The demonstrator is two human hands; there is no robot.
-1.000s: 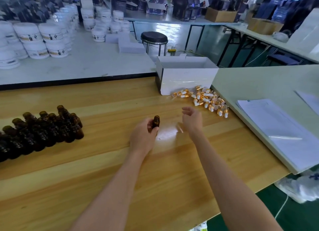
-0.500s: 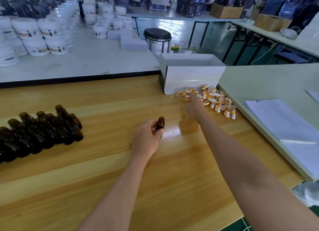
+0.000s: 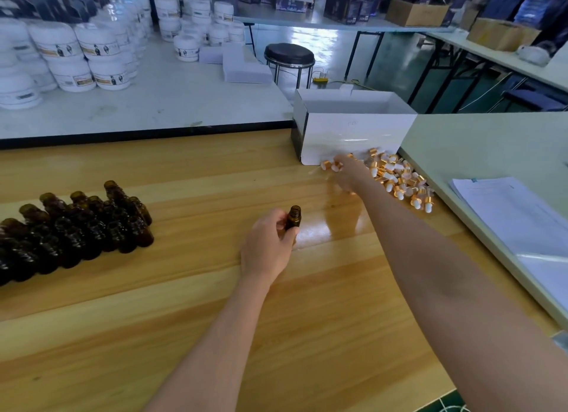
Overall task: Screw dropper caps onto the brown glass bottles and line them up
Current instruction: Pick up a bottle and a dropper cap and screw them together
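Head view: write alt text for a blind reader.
A person's left hand holds an uncapped brown bottle upright over a wooden table while the right hand reaches into a pile of gold dropper caps. More uncapped bottles cluster at left.

Saw one small brown glass bottle (image 3: 293, 217) with no cap, its threaded neck open at the top. Noted it roughly upright, gripped round the lower body by the left hand (image 3: 267, 245) near the middle of the wooden table (image 3: 184, 319). Counted a crowd of spare bottles (image 3: 76, 227) well to the left on the same table, all capless, standing packed in rough rows and touching one another. Found the dropper caps (image 3: 396, 178) — gold collars, white rubber bulbs — lying on their sides in a loose heap at the far right, just in front of a white box (image 3: 353, 128). Spotted one stray cap (image 3: 327, 165) at the heap's left edge, beside the blurred right hand (image 3: 350, 173) — could not tell whether gripped.
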